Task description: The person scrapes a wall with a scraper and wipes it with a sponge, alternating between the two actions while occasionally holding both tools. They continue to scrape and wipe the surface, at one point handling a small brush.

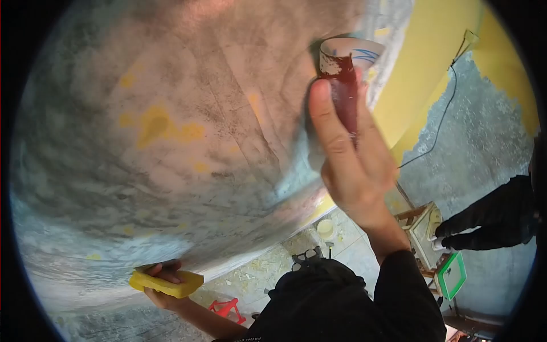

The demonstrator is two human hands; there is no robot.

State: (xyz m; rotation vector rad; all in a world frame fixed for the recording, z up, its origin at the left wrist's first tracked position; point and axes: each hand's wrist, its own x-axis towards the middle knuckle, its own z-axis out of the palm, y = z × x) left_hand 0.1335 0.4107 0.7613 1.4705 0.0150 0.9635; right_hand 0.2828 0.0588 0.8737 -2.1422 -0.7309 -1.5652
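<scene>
High on the right, my right hand (356, 154) grips a curled piece of sandpaper (345, 94) between thumb and fingers. Its dark red side faces me, worn pale near the top, and the white backing with blue print curls away behind. The sandpaper is right at the patchy grey and pinkish wall (188, 85), which carries yellow paint spots (162, 125). Low on the left, my left hand (162, 293) is closed around a yellow sponge (171, 283), close against the lower part of that wall. Some fingers are partly hidden by the sponge.
A person in dark trousers (484, 219) stands on a wooden stool (424, 233) at right, beside a green-rimmed tray (453, 276). A cable (444, 114) hangs along the yellow and grey wall. On the debris-strewn floor are a pale tub (326, 229) and a red plastic item (228, 309).
</scene>
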